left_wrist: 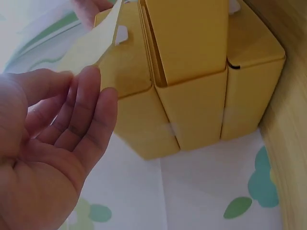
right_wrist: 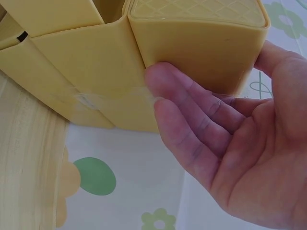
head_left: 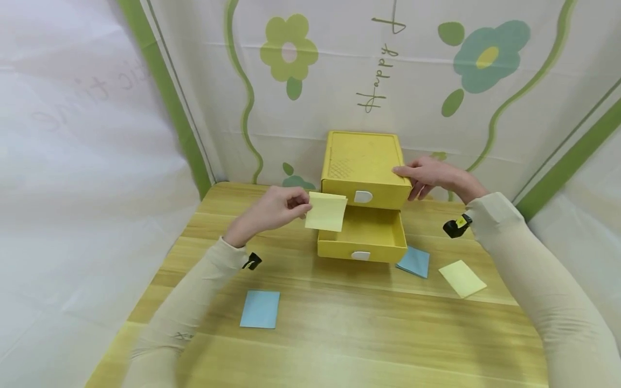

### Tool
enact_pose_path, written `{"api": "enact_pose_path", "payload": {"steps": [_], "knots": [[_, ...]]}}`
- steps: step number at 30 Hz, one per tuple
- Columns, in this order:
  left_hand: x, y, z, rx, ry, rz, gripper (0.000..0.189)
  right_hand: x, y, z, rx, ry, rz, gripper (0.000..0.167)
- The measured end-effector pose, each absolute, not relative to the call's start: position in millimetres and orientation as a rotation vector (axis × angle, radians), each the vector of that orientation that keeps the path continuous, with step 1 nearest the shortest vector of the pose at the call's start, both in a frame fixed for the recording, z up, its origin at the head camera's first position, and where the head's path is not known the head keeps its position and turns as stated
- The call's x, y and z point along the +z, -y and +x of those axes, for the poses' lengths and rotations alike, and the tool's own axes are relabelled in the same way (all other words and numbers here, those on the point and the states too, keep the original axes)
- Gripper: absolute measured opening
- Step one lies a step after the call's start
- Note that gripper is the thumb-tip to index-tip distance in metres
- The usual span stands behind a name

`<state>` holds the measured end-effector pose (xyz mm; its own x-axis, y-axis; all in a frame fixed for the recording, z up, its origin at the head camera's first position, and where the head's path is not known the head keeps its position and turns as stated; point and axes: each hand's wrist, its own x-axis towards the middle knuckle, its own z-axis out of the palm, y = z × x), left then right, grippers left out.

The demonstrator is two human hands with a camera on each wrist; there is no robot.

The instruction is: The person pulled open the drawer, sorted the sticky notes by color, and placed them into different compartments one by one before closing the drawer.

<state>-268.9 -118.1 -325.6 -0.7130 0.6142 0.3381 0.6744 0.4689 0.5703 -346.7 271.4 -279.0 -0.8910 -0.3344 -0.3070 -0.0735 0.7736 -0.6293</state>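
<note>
Left hand (head_left: 277, 209), head view: between eight and nine o'clock of the cabinet (head_left: 366, 156), thumb and fingertips pinching the yellow note (head_left: 326, 214).
Yellow note: raised in front of the cabinet at about half past seven, covering the drawer's (head_left: 373, 229) back left part; a second edge shows, but the sheet count is unclear.
Right hand (head_left: 434, 175): at three o'clock, touching the cabinet's right top edge; some fingers are partly hidden beside it.
Drawer: pulled out toward six o'clock, hiding what lies below.
Left blue note (head_left: 260, 309): flat on the table (head_left: 310, 345) at seven o'clock, fully visible.
Right blue note (head_left: 415, 263): at five o'clock, one corner behind the drawer.
Loose yellow note (head_left: 462, 278): between four and five o'clock, in full view.
Forearms: both cut off by the frame.
Pinch, left wrist view: thumb and fingertip meet on the note's lower edge; the note runs off toward twelve o'clock. Three stacked units show, the middle drawer cut off above. Only part of the right hand enters, at eleven.
Palm, right wrist view: fingers nearly straight, slightly apart, against the side; thumb tip hidden behind the edge at two o'clock. Pressure cannot be told.
</note>
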Motion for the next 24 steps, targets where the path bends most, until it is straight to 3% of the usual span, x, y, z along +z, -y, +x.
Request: {"api": "enact_pose_path", "payload": {"steps": [24], "knots": [[-344, 68, -268, -0.742, 2.644, -1.241, 0.011, -280, -271, -344, -0.887, -2.572, -0.334, 0.06]]}}
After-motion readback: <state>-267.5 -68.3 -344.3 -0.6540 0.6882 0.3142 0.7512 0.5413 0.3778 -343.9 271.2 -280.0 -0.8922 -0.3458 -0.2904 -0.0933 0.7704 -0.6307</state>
